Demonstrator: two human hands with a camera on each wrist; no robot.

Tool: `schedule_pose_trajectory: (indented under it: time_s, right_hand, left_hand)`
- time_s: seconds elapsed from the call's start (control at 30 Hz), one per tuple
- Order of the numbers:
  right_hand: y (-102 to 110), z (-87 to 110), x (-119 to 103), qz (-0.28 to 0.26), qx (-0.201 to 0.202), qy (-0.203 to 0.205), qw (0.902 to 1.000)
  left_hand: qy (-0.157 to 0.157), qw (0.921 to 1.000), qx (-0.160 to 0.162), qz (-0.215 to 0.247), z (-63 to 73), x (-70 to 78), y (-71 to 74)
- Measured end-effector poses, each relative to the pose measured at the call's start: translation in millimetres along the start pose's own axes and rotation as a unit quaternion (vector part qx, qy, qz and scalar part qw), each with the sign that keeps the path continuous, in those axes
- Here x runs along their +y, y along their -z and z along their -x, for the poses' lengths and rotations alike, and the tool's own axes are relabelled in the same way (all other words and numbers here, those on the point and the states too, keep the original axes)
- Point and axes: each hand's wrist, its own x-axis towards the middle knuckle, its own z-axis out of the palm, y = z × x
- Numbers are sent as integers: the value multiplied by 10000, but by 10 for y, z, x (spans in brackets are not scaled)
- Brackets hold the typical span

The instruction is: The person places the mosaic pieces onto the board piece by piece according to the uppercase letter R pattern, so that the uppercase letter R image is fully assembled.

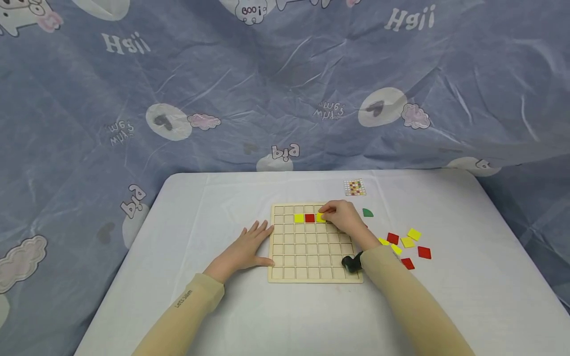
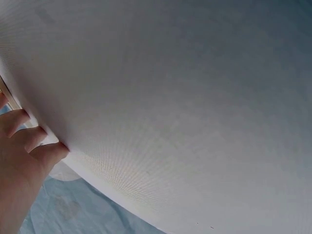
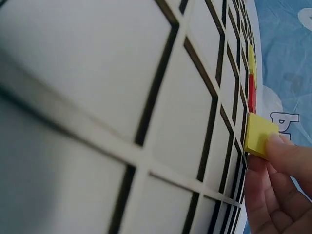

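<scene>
A pale wooden grid board [image 1: 289, 249] lies on the white table. My right hand [image 1: 343, 217] pinches a yellow square tile [image 3: 258, 137] between thumb and fingers at the second row from the top. That tile is tilted over its cell in the right wrist view. To its left, a red tile [image 1: 309, 218] and another yellow tile [image 1: 299, 218] sit in neighbouring cells of the same row. My left hand [image 1: 242, 251] rests with fingers spread by the board's left side, thumb and fingertips right at the edge.
Right of the board lie several loose tiles, among them a red one [image 1: 424, 252] and a yellow one [image 1: 414, 234], some partly behind the right forearm. A green quarter-round piece [image 1: 367, 212] and a small printed grid card [image 1: 355, 187] lie farther back. A patterned blue-grey cloth [image 1: 267, 143] hangs behind.
</scene>
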Motion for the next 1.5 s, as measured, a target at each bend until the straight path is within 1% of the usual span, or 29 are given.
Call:
schedule_pose_trajectory:
  time_s: [0.13,0.4,0.53,0.7,0.83,0.93,1.03,1.13,1.27,1.4,1.5]
  right_hand:
    - [-25,-3,-10,138,37,108,9998]
    - [-71,-28,-20,341,130,341,9988]
    - [-76,-22,-51,470,103,358,9982]
    - [-17,6,-40,438,-14,237,9988]
    - [147,66,43,180,182,22,9997]
    - [316,106,165,68,376,-171,9991]
    - [481,148,305,134,489,-368,9980]
    - [591,193,436,288,644,-585,9958]
    - [648,238,567,450,754,-917,9919]
    - [652,252,627,416,635,-1264,9891]
    - [626,239,653,438,612,-1378,9876]
  left_hand:
    - [-30,10000,45,7,4,-6,-12]
    - [-17,10000,30,-8,3,-5,-13]
    - [-9,10000,31,-24,0,-11,-18]
    - [-30,10000,51,-4,2,-15,-24]
    - [-46,10000,71,10,-2,-8,-22]
    - [-68,9999,93,13,2,-4,-12]
    - [-88,9999,88,21,10,-2,1]
    - [-74,10000,42,20,12,-1,13]
    - [-74,10000,22,22,9,1,25]
    - [-90,10000,31,20,5,-2,24]
    - [-84,9999,51,22,0,-7,14]
